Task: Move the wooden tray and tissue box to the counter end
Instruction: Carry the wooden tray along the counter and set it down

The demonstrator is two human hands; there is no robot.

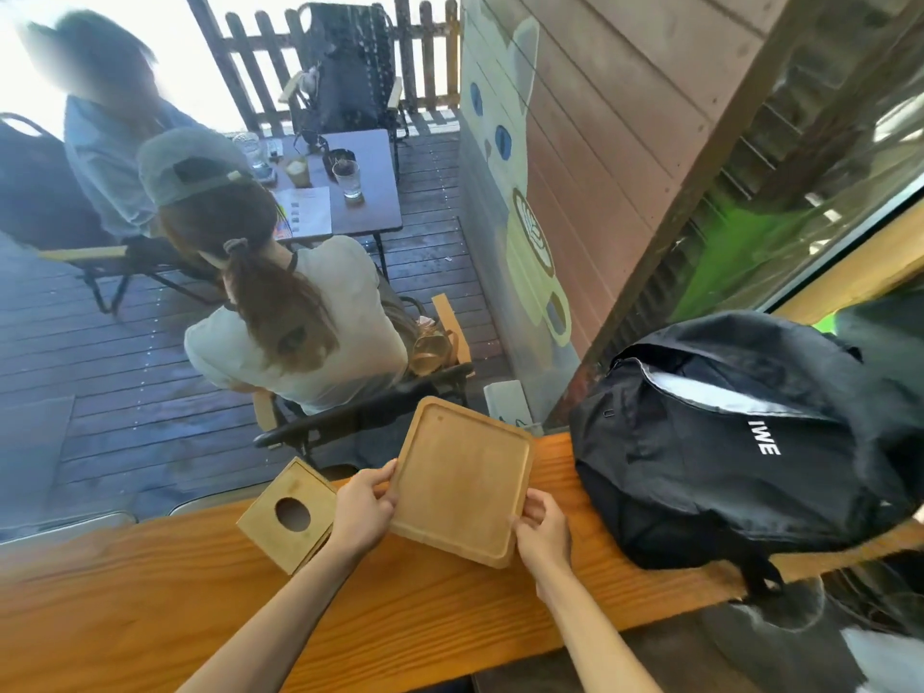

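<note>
A square wooden tray (460,480) with a raised rim is tilted over the orange wooden counter (150,602), its far edge leaning toward the window. My left hand (362,507) grips the tray's left edge. My right hand (542,530) holds its near right corner. The wooden tissue box (290,515), with a round hole in its top, sits on the counter just left of my left hand, touching or nearly touching my wrist.
A black backpack (735,442) lies on the counter right of the tray, close to its edge. A window runs along the counter's far side. Beyond it, two people sit at a small table (370,192) on a wooden deck.
</note>
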